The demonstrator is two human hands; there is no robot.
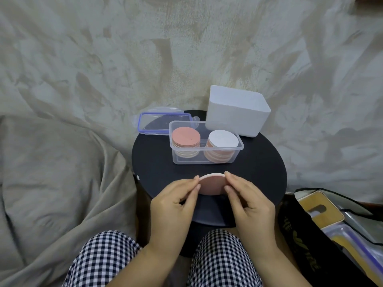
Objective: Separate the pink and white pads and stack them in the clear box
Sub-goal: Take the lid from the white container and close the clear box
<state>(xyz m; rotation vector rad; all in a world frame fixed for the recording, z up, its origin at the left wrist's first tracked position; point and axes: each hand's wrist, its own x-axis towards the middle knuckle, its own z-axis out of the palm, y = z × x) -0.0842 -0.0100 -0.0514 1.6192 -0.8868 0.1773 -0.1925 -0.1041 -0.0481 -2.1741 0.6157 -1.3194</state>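
Hands (176, 200) (249, 201) pinching round pad (211, 185), pink face, white edge

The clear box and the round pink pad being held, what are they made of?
The clear rectangular box looks like glossy see-through plastic: the stacked pads show through its walls. The round pink pad looks matte, maybe foam or felt, with a white layer along its top edge.

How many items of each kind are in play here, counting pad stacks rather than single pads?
Clear box: 1
Blue-rimmed lid: 1
White box: 1
Pad stacks: 2
Held pad: 1
Total: 6
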